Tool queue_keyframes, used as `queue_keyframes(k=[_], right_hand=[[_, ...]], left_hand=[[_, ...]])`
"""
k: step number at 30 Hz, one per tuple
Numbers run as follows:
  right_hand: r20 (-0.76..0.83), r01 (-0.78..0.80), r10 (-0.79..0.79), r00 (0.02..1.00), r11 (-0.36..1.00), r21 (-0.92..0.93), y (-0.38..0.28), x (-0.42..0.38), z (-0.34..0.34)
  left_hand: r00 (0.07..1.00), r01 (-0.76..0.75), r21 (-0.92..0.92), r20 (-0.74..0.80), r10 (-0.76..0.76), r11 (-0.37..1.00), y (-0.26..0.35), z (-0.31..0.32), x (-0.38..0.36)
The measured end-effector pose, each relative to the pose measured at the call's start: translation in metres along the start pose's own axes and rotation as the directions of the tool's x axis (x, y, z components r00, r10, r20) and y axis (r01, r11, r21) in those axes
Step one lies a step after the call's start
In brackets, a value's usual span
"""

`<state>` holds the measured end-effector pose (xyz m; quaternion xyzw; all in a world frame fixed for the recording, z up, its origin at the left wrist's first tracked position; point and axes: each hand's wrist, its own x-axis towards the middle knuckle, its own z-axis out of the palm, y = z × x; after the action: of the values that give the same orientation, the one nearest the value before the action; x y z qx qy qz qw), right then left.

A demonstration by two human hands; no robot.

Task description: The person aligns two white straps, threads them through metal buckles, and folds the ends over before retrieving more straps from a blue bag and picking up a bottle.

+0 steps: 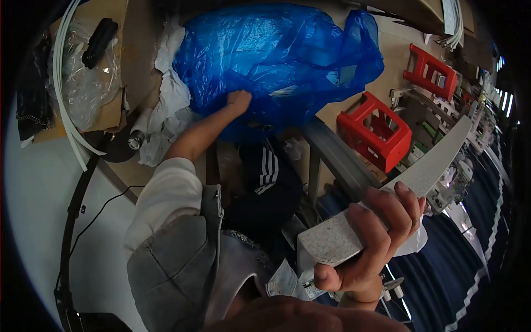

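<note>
A large, crumpled blue plastic bag (pixel 265 50) fills the upper middle of the view. My left hand (pixel 239 102) is closed in a fist at the bag's near side, with the blue plastic gathered at its fingers. At the lower right, my right hand (pixel 376 249) is wrapped round the rounded end of a speckled grey tabletop (pixel 332 240), fingers over the far side and thumb on the near side. Crumpled white material (pixel 174 91) lies along the left side of the bag.
Two red plastic stools (pixel 376 133) stand right of the bag, beside a grey metal beam (pixel 337 152). Sewing machines (pixel 453 182) are at the right. On the left are cardboard (pixel 113 113) with clear plastic, a black object (pixel 99 43), white strips and a roll (pixel 140 130).
</note>
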<state>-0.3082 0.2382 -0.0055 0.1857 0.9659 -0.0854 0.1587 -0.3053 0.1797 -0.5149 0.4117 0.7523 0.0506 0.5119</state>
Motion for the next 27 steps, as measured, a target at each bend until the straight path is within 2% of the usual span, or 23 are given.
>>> queue_keyframes(k=[1, 2, 3, 4, 6, 7, 8, 9, 11, 12, 14, 15, 17, 19, 20, 22, 23, 25, 26, 27], right_hand=[[0.011, -0.001, 0.001, 1.000, 1.000, -0.008, 0.000, 0.000, -0.001], [0.021, -0.002, 0.002, 1.000, 1.000, -0.014, 0.000, -0.001, -0.001], [0.022, -0.001, 0.002, 1.000, 1.000, -0.017, 0.000, -0.001, -0.002], [0.013, 0.003, -0.003, 1.000, 1.000, -0.006, 0.001, 0.000, -0.002], [0.006, 0.005, -0.005, 1.000, 1.000, 0.000, 0.000, 0.000, -0.001], [-0.009, 0.003, -0.003, 1.000, 1.000, 0.012, -0.001, 0.001, 0.000], [-0.026, 0.001, 0.000, 1.000, 1.000, 0.023, -0.001, 0.001, 0.001], [-0.032, 0.002, -0.002, 0.999, 1.000, 0.013, -0.001, 0.001, 0.001], [-0.055, 0.011, -0.010, 0.998, 1.000, 0.026, 0.000, -0.001, 0.002], [-0.053, 0.011, -0.010, 0.999, 1.000, 0.020, 0.000, -0.001, 0.002], [-0.038, 0.015, -0.014, 0.999, 1.000, 0.016, 0.000, -0.002, 0.001], [-0.031, 0.015, -0.015, 0.999, 1.000, 0.022, -0.001, -0.002, -0.001], [0.017, -0.021, 0.022, 1.000, 1.000, -0.020, -0.003, -0.002, -0.003], [0.036, -0.029, 0.030, 0.999, 0.999, -0.013, -0.003, -0.003, -0.005], [0.051, -0.033, 0.033, 0.998, 0.999, -0.010, -0.002, -0.003, -0.006], [0.064, -0.032, 0.033, 0.997, 0.999, -0.020, -0.002, -0.003, -0.008], [0.074, -0.030, 0.032, 0.997, 0.999, -0.030, -0.003, -0.004, -0.008], [0.141, -0.035, 0.044, 0.989, 0.997, -0.063, -0.003, -0.007, -0.015], [0.201, -0.036, 0.058, 0.978, 0.993, -0.108, -0.003, -0.007, -0.017], [0.206, -0.035, 0.059, 0.977, 0.992, -0.118, -0.003, -0.007, -0.017]], left_hand=[[0.982, -0.054, -0.058, -0.186, 0.043, 0.997, 0.024, -0.013, 0.003], [0.938, -0.171, -0.064, -0.316, 0.142, 0.983, 0.042, -0.026, 0.002], [0.866, -0.284, -0.055, -0.443, 0.232, 0.957, 0.055, -0.033, 0.003], [0.864, -0.289, -0.056, -0.446, 0.235, 0.956, 0.063, -0.030, 0.009], [0.722, -0.633, -0.045, -0.394, 0.569, 0.773, 0.073, -0.001, 0.031], [0.717, -0.636, -0.044, -0.401, 0.570, 0.770, 0.071, 0.022, 0.051], [0.844, -0.534, -0.113, -0.136, 0.519, 0.838, 0.063, 0.051, 0.076], [0.891, -0.412, -0.143, 0.143, 0.431, 0.900, 0.054, 0.063, 0.090], [0.969, -0.162, -0.178, 0.159, 0.191, 0.971, 0.031, 0.043, 0.077], [0.968, -0.167, -0.183, 0.157, 0.196, 0.969, 0.020, 0.040, 0.079], [0.995, 0.075, -0.334, -0.037, -0.093, 0.940, -0.003, 0.035, 0.081], [0.962, 0.183, -0.416, -0.112, -0.250, 0.891, -0.015, 0.031, 0.083], [0.892, 0.195, -0.527, -0.255, -0.373, 0.827, -0.037, -0.003, 0.085], [0.812, 0.183, -0.552, -0.381, -0.442, 0.813, -0.065, -0.020, 0.094], [0.814, 0.187, -0.554, -0.376, -0.444, 0.811, -0.064, -0.031, 0.088], [0.803, 0.229, -0.433, -0.422, -0.421, 0.872, -0.060, -0.050, 0.081], [0.747, 0.117, -0.273, -0.609, -0.266, 0.955, -0.060, -0.028, 0.092], [0.891, -0.079, -0.066, -0.452, 0.040, 0.995, -0.059, 0.021, 0.126], [0.972, -0.109, -0.001, -0.210, 0.107, 0.994, -0.043, 0.011, 0.111], [0.971, -0.115, -0.010, -0.211, 0.110, 0.993, -0.040, 0.029, 0.113]])
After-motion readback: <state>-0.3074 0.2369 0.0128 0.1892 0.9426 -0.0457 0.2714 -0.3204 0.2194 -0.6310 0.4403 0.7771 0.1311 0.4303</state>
